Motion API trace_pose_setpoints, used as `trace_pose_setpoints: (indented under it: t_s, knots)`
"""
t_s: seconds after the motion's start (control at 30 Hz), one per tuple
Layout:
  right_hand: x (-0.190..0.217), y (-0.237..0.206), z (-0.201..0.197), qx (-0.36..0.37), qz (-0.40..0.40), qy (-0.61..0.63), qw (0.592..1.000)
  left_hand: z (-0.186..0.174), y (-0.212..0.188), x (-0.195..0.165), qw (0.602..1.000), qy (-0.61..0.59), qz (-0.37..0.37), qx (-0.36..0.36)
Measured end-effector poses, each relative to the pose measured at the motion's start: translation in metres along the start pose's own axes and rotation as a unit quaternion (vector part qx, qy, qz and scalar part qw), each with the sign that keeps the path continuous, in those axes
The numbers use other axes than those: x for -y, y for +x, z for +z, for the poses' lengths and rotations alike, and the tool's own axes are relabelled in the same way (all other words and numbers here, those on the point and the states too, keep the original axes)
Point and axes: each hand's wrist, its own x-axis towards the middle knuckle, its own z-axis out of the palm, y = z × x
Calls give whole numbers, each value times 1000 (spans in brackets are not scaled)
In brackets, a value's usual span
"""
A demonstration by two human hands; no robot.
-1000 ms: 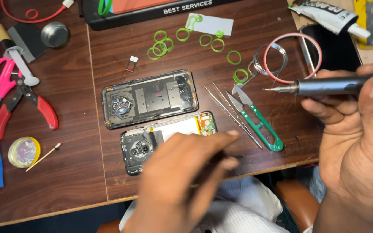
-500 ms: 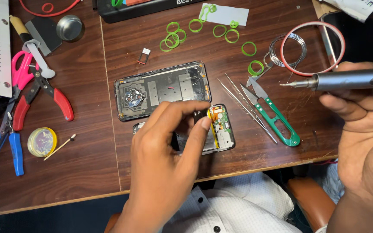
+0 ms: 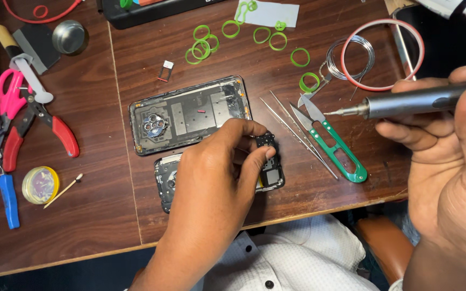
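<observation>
1. My left hand (image 3: 219, 172) is pinching a small black part (image 3: 267, 141) at the right end of the opened phone (image 3: 168, 180), near the desk's front edge.
2. Right hand (image 3: 449, 134) is gripping the electric screwdriver (image 3: 411, 102), well off to the right.
3. If my pinch slips, I reckon that part drops off the edge.
4. Versus 0.5 s ago, my fingers have curled in around it.

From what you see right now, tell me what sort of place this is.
Probably a phone repair bench. An opened phone lies on the wooden table beside its removed back cover, the right hand holds an electric screwdriver, and tweezers and pliers lie nearby.
</observation>
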Motion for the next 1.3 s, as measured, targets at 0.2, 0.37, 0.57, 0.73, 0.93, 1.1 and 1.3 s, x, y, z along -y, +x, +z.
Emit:
trace_pose_setpoints:
  t_s: [0.2,0.37,0.57,0.73,0.93,1.1,1.3]
  knots:
    - [0,0,3,6,-1,-2,1000,0,1,3,999,23,30,4]
    - [-2,-2,0,17,-11,-5,1000,-2,0,2,992,105,69,-3]
    - [-10,-7,-8,-4,15,29,999,-3,0,5,980,181,86,-17]
    - [-18,-7,-14,-3,13,32,999,-3,0,8,980,184,79,-17]
    - [-18,-6,-14,-8,18,44,999,-6,-8,7,976,184,115,-25]
    - [-13,-5,-7,-12,9,22,1000,-9,-14,11,957,200,210,-25]
    - [-11,-3,-5,-11,10,10,1000,-4,-17,18,945,238,226,-21]
